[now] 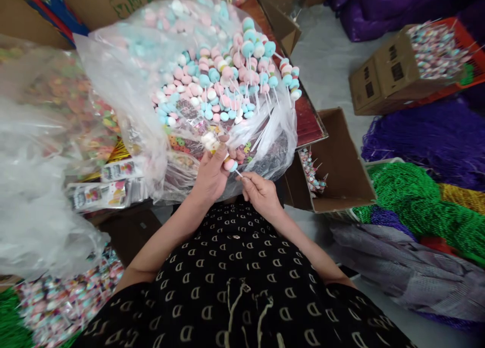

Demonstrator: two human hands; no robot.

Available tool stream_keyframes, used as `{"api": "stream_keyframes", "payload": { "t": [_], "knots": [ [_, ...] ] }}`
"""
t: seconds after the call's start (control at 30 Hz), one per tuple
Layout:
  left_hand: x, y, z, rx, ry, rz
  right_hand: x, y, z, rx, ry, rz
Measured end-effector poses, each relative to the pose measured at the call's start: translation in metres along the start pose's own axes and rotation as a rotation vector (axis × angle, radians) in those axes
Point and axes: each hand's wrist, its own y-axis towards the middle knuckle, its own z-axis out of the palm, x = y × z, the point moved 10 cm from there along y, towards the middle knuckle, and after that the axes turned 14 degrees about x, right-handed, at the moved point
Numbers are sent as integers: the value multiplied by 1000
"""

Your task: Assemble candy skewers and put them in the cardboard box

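A pastel candy stick is lying slantwise between the hands, its long axis running from the round candies at the upper left down to a bare white tip at the lower right. The left hand is clamping the candy end while the right hand is pinching the bare tip, so the hands are close together, both on the stick, above the person's black patterned top.

At 12 o'clock, a clear plastic bag is gaping open around a heap of pink, blue and white candy sticks, their white sticks poking out toward 1 o'clock. Ring-shaped gummy candies are showing near its lower edge. The bag is resting on a reddish-brown table. At 3 o'clock, a cardboard box is holding a few more sticks, and at 2 o'clock an orange crate is carrying a packed carton. Purple and green bead strands are piling up at 4 o'clock.
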Motion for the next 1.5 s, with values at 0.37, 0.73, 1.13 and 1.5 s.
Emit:
{"api": "stream_keyframes", "payload": {
  "t": [0.37,0.73,1.13,1.5],
  "knots": [
    [-9,3,4,131,221,35,7,-2,-5,-69,59,-40],
    [-3,3,8,154,108,-20,-1,-5,-4,-100,84,11],
    [-1,5,-11,-71,63,-30,-3,-7,-8,-183,-117,8],
    [13,-4,9,113,90,-110,-4,-5,-2,-99,83,10]
  ]
}}
